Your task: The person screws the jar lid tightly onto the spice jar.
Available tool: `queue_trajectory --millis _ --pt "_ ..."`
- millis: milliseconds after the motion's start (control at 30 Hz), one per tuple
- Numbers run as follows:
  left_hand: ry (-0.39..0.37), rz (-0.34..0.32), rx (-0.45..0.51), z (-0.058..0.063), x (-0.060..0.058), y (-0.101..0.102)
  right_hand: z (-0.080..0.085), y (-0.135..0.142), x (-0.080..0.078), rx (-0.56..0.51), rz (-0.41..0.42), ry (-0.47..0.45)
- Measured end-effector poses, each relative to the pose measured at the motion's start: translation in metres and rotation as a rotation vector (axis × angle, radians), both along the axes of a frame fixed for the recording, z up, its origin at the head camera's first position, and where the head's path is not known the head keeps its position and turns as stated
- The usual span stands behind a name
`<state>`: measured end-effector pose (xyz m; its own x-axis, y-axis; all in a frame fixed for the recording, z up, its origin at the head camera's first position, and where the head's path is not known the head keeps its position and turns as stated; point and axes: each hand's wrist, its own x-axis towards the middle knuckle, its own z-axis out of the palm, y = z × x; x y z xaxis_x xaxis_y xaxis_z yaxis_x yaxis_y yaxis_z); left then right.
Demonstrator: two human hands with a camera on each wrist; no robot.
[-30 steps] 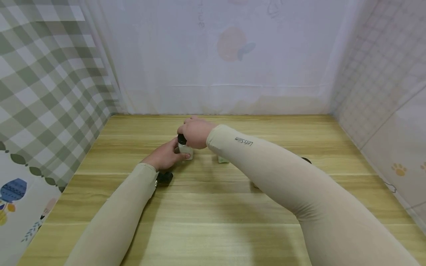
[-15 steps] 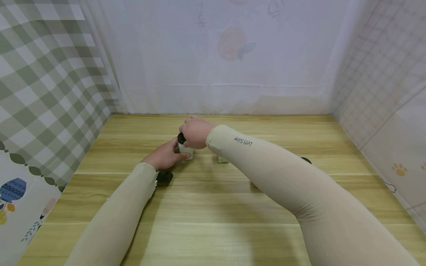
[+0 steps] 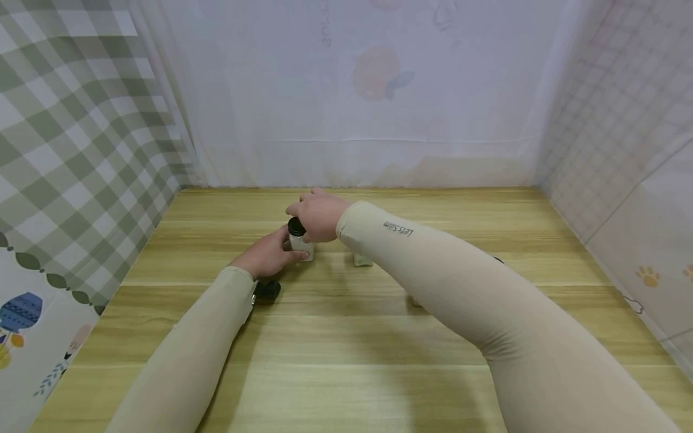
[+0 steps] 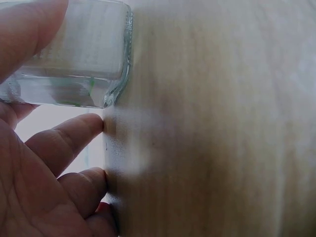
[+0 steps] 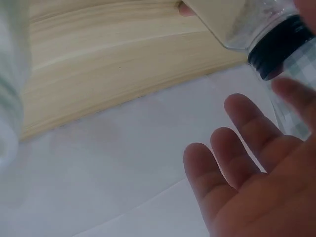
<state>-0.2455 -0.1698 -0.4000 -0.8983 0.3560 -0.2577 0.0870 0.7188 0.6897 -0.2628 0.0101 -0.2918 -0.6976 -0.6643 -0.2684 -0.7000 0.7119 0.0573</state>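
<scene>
A small clear glass jar [image 3: 301,246] with pale contents and a black screw lid [image 3: 295,227] stands upright on the wooden table. My left hand [image 3: 271,252] holds its body low down, thumb on the near side; in the left wrist view the jar's glass base [image 4: 94,54] is close to the tabletop. Above it, my right hand [image 3: 319,216] reaches across and has the lid between thumb and index finger. In the right wrist view the lid [image 5: 281,47] sits on the jar, and the other fingers [image 5: 205,168] of that hand stretch away from it.
A small pale green-and-white item [image 3: 363,260] stands right of the jar, partly behind my right sleeve [image 3: 433,264]. A beige edge [image 3: 415,302] and a dark rim [image 3: 498,260] peek out around that arm. A black device [image 3: 267,291] sits at my left wrist. Cloth walls surround the table [image 3: 325,385].
The right hand's fingers have shifted slightly around the lid, showing more of its black top. My left hand and the jar have stayed almost in place.
</scene>
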Motion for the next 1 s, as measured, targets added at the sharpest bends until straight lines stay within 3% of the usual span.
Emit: queue_trajectory --millis 500,1000 --pt "0.014 -0.006 0.009 -0.0015 -0.0018 -0.0003 0.0030 -0.0009 0.0027 0.000 0.002 -0.015" --pt "0.005 -0.007 0.011 -0.0039 -0.0023 -0.0005 -0.0031 -0.0004 0.0010 0.032 -0.013 0.047"
